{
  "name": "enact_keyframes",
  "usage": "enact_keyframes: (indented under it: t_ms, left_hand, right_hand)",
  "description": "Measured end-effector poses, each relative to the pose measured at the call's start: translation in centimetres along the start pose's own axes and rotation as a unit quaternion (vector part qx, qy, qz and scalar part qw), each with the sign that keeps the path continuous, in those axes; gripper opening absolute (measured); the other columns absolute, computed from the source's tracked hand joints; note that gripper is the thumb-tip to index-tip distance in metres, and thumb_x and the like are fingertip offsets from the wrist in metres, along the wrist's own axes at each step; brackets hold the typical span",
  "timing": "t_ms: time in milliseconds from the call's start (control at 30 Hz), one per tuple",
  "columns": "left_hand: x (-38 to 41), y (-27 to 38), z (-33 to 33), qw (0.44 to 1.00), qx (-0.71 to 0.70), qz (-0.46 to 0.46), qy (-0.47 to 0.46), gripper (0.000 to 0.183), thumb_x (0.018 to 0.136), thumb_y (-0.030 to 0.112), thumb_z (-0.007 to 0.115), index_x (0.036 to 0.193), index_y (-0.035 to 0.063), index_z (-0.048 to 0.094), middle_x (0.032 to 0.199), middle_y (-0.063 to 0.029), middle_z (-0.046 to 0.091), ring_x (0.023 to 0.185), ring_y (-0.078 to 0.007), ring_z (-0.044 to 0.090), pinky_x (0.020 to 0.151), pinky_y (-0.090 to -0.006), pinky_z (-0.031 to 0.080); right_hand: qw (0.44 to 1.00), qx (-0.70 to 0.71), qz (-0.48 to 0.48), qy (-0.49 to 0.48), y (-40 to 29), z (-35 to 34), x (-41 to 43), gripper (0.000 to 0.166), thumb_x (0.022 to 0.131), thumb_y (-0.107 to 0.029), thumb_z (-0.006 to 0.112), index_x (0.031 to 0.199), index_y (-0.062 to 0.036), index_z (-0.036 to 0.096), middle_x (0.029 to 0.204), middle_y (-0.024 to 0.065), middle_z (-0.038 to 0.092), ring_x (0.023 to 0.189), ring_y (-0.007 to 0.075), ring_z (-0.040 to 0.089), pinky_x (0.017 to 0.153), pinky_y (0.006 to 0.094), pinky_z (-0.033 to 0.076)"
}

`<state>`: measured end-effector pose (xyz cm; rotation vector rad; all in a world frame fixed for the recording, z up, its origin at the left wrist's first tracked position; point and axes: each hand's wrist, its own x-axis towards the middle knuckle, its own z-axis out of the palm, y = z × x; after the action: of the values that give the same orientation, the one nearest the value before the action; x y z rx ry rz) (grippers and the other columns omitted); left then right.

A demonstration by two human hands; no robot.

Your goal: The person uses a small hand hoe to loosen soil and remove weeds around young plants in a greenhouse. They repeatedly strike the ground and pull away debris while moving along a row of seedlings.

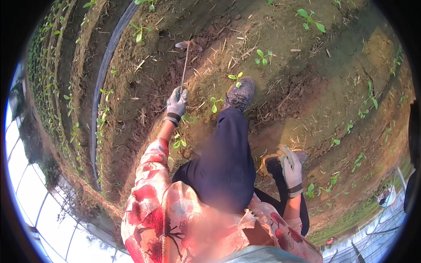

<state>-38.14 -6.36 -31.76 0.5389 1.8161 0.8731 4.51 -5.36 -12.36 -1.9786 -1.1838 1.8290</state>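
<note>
My left hand (177, 103), in a pale knitted work glove with a dark cuff, grips the thin handle of a small hoe (185, 65). The hoe's metal head (188, 45) is over the soil of a furrow, beyond the hand. My right hand (291, 169), gloved alike, hangs low at the right beside my other shoe, holding nothing that I can make out; its fingers are loosely extended. A leafy seedling (237, 79) shows at the toe of my forward shoe (240, 93). Another seedling (214, 104) stands between that shoe and my left hand.
Rows of seedlings (140, 32) run along raised soil beds strewn with straw. A dark hose (104, 70) lies along the bed at the left. More seedlings (310, 20) grow ahead and at the right. A white bucket (388, 196) stands at the far right, by the greenhouse frame.
</note>
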Motion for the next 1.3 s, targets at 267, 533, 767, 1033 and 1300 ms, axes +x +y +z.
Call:
enact_keyframes:
  t_ms: [267,533,767,1033,1300]
  left_hand:
    - [5.4,5.1,2.4,0.979,0.055,-0.085,-0.175,0.041,0.093,0.040,0.050,0.119,0.0075,0.052,0.061,0.0010,0.054,0.047,-0.0069,0.052,0.040,-0.0213,0.040]
    - [4.5,-2.9,-4.6,0.876,0.466,0.101,-0.070,0.026,0.092,0.032,0.048,0.111,0.0156,0.057,0.089,-0.0194,0.064,0.083,-0.0374,0.062,0.071,-0.0460,0.049]
    - [-3.1,-7.2,-11.0,0.855,0.516,0.050,-0.023,0.028,0.093,0.035,0.046,0.108,0.0161,0.058,0.085,-0.0201,0.064,0.079,-0.0390,0.062,0.067,-0.0487,0.048]
    - [-7.7,-7.9,-11.6,0.866,0.495,-0.074,0.025,0.035,0.093,0.040,0.043,0.111,0.0134,0.059,0.097,-0.0197,0.064,0.092,-0.0382,0.060,0.078,-0.0459,0.047]
    - [-1.9,-0.3,-3.4,0.904,0.425,0.043,-0.002,0.031,0.093,0.030,0.049,0.113,0.0077,0.058,0.080,-0.0142,0.066,0.071,-0.0238,0.066,0.063,-0.0344,0.048]
  right_hand:
    - [1.000,0.026,0.001,0.011,0.4,0.0,0.0,0.033,0.086,-0.001,0.047,0.117,0.0043,0.056,0.116,0.0141,0.060,0.107,0.0208,0.057,0.093,0.0301,0.042]
    - [0.999,0.037,0.032,0.008,-0.4,-0.6,-0.3,0.033,0.089,-0.003,0.046,0.121,0.0042,0.053,0.119,0.0118,0.058,0.106,0.0166,0.057,0.088,0.0261,0.044]
    - [1.000,0.025,0.019,-0.003,-1.1,-0.3,-0.4,0.034,0.088,-0.003,0.046,0.121,0.0046,0.053,0.120,0.0128,0.058,0.107,0.0171,0.056,0.089,0.0266,0.043]
    - [1.000,0.027,-0.002,0.011,-0.4,-0.4,-0.9,0.034,0.087,-0.002,0.045,0.119,0.0032,0.055,0.119,0.0137,0.059,0.108,0.0190,0.056,0.093,0.0284,0.042]
    - [0.998,0.053,0.007,0.020,0.1,-0.2,-0.8,0.033,0.086,-0.003,0.047,0.117,0.0035,0.056,0.119,0.0145,0.059,0.110,0.0213,0.056,0.094,0.0305,0.041]
